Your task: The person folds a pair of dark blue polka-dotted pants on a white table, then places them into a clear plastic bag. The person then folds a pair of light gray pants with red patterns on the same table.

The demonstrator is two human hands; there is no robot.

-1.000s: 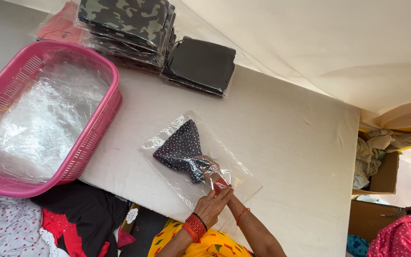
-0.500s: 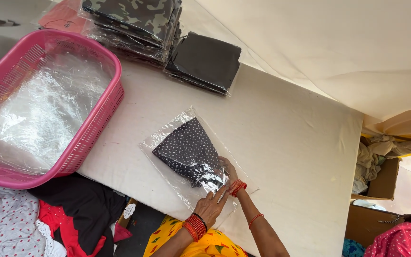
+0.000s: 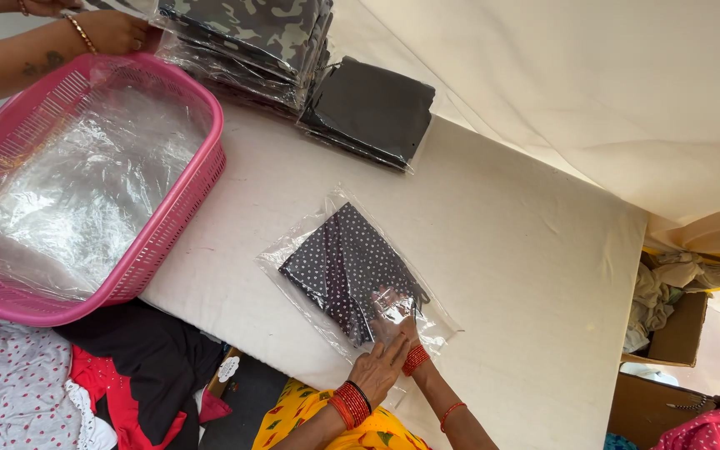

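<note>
Because the clear plastic bag (image 3: pixel 358 275) lies flat near the near edge of the white table (image 3: pixel 493 250), the dark dotted cloth (image 3: pixel 339 267) inside it can be pushed in from the bag's open end, which points toward the person. Both forearms come up over that near edge. The left hand (image 3: pixel 379 371) lies palm down on the bag's mouth, fingers stretched out flat and together, pressing rather than gripping. The right hand (image 3: pixel 400 323) is tucked just beyond it with fingers under the crinkled film — whether they pinch the cloth or only the plastic I cannot tell. Red bangles ring both wrists.

At the table's far left corner sits a pink basket (image 3: pixel 168 242) of empty clear bags, where another person's hand (image 3: pixel 114 32) rests on its rim. Stacks of packed cloth — camouflage (image 3: pixel 252 33) and black (image 3: pixel 372 112) — line the far edge.
</note>
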